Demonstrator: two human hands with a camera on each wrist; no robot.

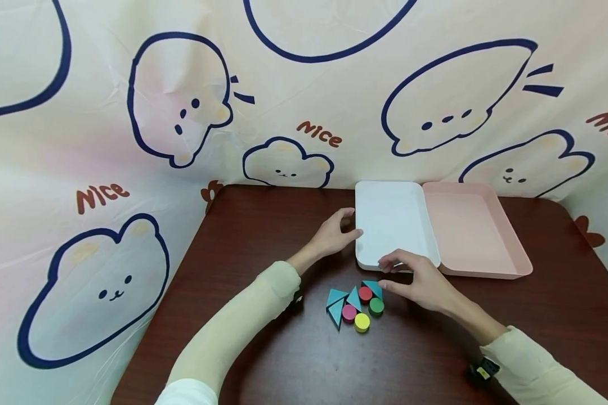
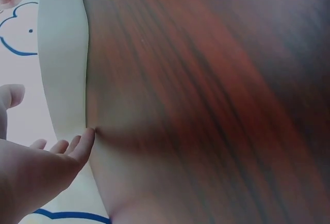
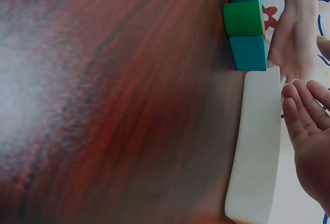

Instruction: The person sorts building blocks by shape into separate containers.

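Note:
A white shallow tray [image 1: 392, 219] lies toward the back of the table. My left hand [image 1: 334, 232] is at its left side, thumb and fingers apart, fingertips right at the edge. Over the tray's near edge hovers my right hand [image 1: 425, 281], fingers loosely bent and thumb apart, with nothing held. Just in front of the tray sit several teal triangular blocks [image 1: 336, 313] with round red [image 1: 365, 294], green [image 1: 376, 306], pink [image 1: 349, 313] and yellow [image 1: 362, 323] blocks. In the right wrist view, the green block [image 3: 243, 19] and a teal block [image 3: 248, 53] stand beside the tray's side [image 3: 253, 146].
A pink shallow tray [image 1: 473, 225] lies against the white tray's right side. The dark wooden table [image 1: 284, 365] meets a cloth [image 1: 182, 185] printed with cartoon bears behind and at the left.

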